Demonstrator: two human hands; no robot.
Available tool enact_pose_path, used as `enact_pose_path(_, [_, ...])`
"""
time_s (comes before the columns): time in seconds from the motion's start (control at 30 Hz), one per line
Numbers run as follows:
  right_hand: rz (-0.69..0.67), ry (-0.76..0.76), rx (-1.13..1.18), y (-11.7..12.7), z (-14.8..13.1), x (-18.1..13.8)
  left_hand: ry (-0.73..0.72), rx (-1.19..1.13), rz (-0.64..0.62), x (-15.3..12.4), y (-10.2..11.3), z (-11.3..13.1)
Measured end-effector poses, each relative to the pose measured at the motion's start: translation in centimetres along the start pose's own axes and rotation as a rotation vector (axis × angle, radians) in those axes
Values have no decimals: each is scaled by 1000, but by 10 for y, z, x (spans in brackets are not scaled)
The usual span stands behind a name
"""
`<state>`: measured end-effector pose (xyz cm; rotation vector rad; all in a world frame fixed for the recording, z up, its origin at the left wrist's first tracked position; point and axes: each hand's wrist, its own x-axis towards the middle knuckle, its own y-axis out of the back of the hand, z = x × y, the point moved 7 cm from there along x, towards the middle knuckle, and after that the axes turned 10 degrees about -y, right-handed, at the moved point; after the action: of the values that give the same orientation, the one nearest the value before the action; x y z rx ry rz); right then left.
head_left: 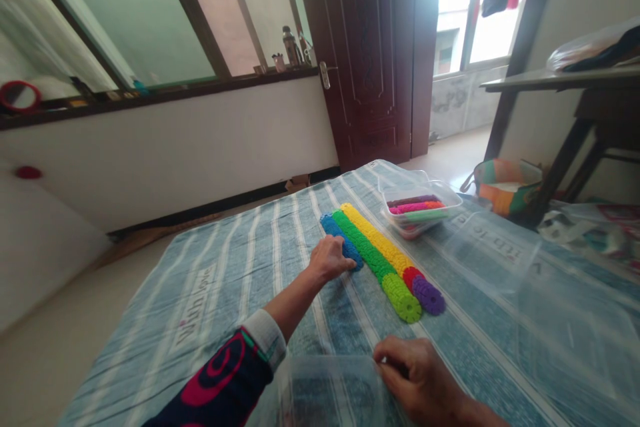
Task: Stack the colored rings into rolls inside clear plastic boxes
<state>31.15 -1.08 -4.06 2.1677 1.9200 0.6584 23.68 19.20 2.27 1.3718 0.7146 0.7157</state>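
Rows of stacked plastic discs lie side by side on the striped blue cloth: a blue row, a green row and a yellow row that ends in red and purple discs. My left hand is stretched forward, its fingers curled on the near end of the blue row. My right hand is close to me, its fingers closed on the rim of a clear plastic container at the near edge.
A clear tub holding purple, pink, orange and green disc rows sits beyond the rows. A clear lid lies to the right. A dark wooden door, a window sill and a table with bags stand farther off.
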Motion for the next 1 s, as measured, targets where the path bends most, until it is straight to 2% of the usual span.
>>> enact_pose_path(0.27, [-84, -29, -19, 4, -5, 2, -21, 10, 64, -8, 3, 1])
enact_pose_path(0.57, [-107, -59, -23, 7, -9, 1, -84, 2, 31, -8, -5, 10])
enact_pose_path(1.0, [-119, -56, -23, 7, -8, 2, -9, 35, 38, -9, -1, 10])
